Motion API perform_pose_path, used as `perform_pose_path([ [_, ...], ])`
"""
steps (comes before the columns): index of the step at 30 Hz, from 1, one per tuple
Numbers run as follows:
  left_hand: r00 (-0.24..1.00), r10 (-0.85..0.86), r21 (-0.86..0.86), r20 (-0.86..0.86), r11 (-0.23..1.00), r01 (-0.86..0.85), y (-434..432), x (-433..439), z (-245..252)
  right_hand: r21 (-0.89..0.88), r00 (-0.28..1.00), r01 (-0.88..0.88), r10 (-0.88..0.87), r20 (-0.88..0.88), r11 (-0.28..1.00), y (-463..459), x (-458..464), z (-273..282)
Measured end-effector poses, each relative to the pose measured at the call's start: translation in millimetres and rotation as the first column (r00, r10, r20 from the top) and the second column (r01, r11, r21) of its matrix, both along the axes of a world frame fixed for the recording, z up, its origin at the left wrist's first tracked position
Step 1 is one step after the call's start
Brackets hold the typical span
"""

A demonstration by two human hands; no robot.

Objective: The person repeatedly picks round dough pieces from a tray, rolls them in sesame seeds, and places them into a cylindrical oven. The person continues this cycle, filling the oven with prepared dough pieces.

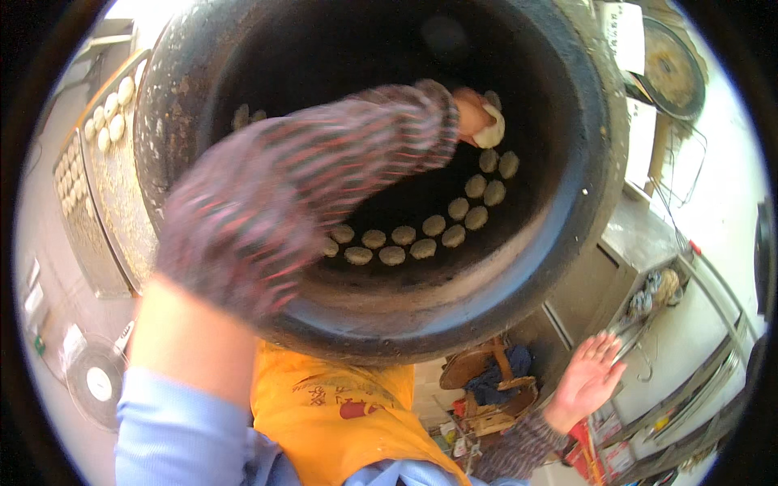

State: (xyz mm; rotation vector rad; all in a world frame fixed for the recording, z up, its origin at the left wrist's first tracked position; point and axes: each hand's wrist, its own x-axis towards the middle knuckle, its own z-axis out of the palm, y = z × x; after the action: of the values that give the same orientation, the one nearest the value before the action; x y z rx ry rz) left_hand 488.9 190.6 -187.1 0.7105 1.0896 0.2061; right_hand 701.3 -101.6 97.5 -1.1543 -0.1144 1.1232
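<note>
My left hand (pixel 471 115) reaches deep into a round clay-type oven (pixel 164 115) with a dark, wide mouth. A pale dough piece (pixel 491 129) is held in its fingers, close to the inner wall. Two curved rows of small round dough pieces (pixel 434 225) stick to that wall, below and beside the hand. A striped knit sleeve (pixel 292 164) covers most of the left forearm and hides part of the oven. Off to the lower right, outside the rim, my right hand (pixel 586 376) is raised with its fingers spread and nothing in it.
Left of the oven stands a board (pixel 112 194) with several raw dough pieces (pixel 111 112); another tray (pixel 79 231) holds more. A steel counter (pixel 644 225) and a round pan (pixel 671 70) are at right. Wooden stools (pixel 474 370) stand below the oven.
</note>
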Motion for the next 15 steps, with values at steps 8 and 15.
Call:
perform_pose_path([
  [8,0.951,0.209,-0.07,-0.227,0.971,-0.23,-46,145,-167,-0.394,0.974,0.211,-0.16,0.159,0.894,-47,27,-36],
  [15,0.875,0.426,-0.06,-0.231,0.891,-0.449,-46,200,-161,-0.403,0.976,0.187,-0.123,0.179,0.896,-35,46,-51],
])
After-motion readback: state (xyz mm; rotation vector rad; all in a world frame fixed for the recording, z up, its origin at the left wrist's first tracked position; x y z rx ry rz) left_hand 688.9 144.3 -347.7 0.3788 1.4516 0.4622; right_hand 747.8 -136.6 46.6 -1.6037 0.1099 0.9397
